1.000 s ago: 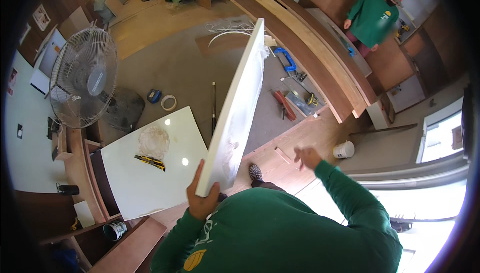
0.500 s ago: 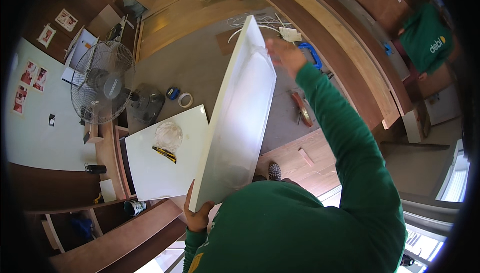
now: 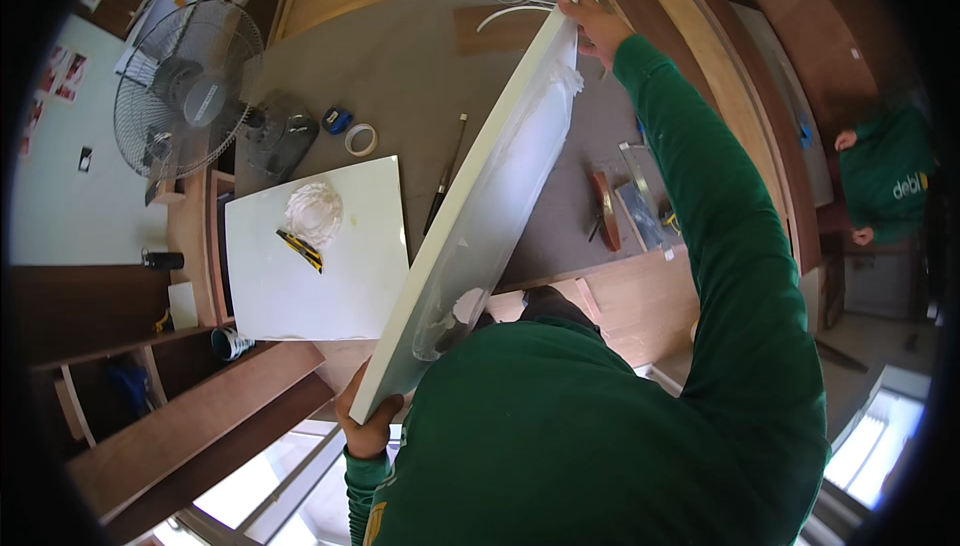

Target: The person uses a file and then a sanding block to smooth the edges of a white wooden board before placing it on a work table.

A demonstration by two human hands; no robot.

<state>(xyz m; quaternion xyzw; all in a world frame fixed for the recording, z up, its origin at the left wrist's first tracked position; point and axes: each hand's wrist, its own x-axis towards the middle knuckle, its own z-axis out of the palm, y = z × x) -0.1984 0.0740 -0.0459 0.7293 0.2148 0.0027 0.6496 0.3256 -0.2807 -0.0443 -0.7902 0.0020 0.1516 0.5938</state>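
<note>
A long white panel (image 3: 505,161) stands on edge, slanting from near left to far right in front of my body. Loose clear plastic film (image 3: 562,86) bunches along its right face. My left hand (image 3: 368,416) grips the panel's near lower corner, thumb on one side and fingers on the other. At the far end, my right hand (image 3: 597,28) is closed around the top corner. To the left lies a flat white board (image 3: 340,291), bearing a crumpled whitish wad (image 3: 313,212) and a yellow-black utility knife (image 3: 300,249).
A standing fan (image 3: 190,96) is at left, near a blue tape measure (image 3: 337,120) and a tape roll (image 3: 361,140). Long wooden boards (image 3: 725,66) run along the right. Another person in a green sleeve (image 3: 890,161) is at far right. A red-brown tool (image 3: 606,211) lies beyond the panel.
My right hand has moved up and onto the panel's far corner, which it now holds. The panel tilts further right. The view has shifted, and the other person's hands now show.
</note>
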